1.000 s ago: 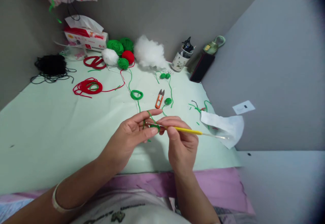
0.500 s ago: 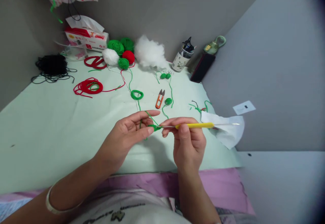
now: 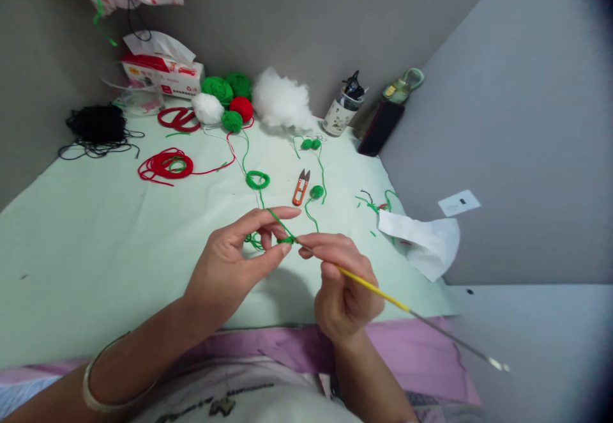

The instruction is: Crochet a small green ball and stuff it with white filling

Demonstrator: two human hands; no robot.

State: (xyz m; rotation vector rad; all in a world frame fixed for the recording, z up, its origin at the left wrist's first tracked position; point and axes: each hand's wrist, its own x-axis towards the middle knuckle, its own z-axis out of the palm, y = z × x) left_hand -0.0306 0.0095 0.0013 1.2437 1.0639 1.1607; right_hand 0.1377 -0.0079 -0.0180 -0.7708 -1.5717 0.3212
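My left hand (image 3: 234,263) pinches a small green crochet piece (image 3: 286,240) between thumb and fingers, and green yarn (image 3: 276,220) runs taut over its forefinger. My right hand (image 3: 338,282) is closed on a yellow-handled crochet hook (image 3: 378,292). The hook's tip is in the green piece, and its metal tail slants down to the right. The green strand leads up the pale green table (image 3: 96,231) to a small coil of green yarn (image 3: 257,179).
Orange thread snips (image 3: 301,186) and small green crocheted pieces (image 3: 317,191) lie just beyond my hands. Red cord (image 3: 165,164), black cord (image 3: 98,126), yarn balls (image 3: 230,100), white stuffing (image 3: 282,105), a tissue box (image 3: 160,71), a jar (image 3: 342,113) and white paper (image 3: 421,238) ring the table.
My right hand turned the hook from level, pointing right, to slanting down-right, and drew back towards me. My left forefinger lifted and pulled the yarn tighter.
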